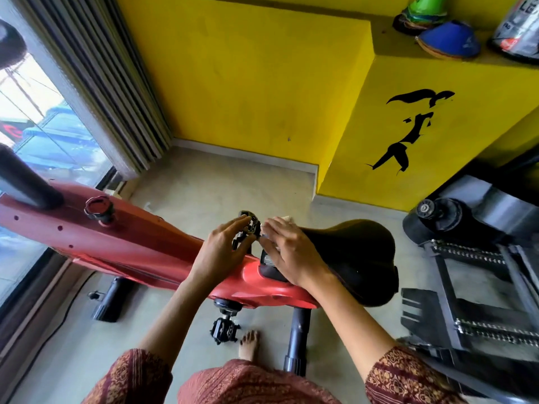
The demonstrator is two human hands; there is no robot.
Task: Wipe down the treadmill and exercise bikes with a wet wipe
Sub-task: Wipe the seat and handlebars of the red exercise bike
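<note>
A white wet wipe (287,219) was pressed under the flat right hand (287,252) at the nose of the black saddle (358,258). Just beside it, the far pedal (251,225) was pinched by the left hand (223,249), above the red bike frame (122,243).

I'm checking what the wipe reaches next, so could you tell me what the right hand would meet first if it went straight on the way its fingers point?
Most likely the black pedal: the right hand, white wipe under it, points up-left at it, fingertips almost touching. Depth is unclear from one view.

Maroon gold-patterned sleeves (408,374), bare foot (248,344)
</note>
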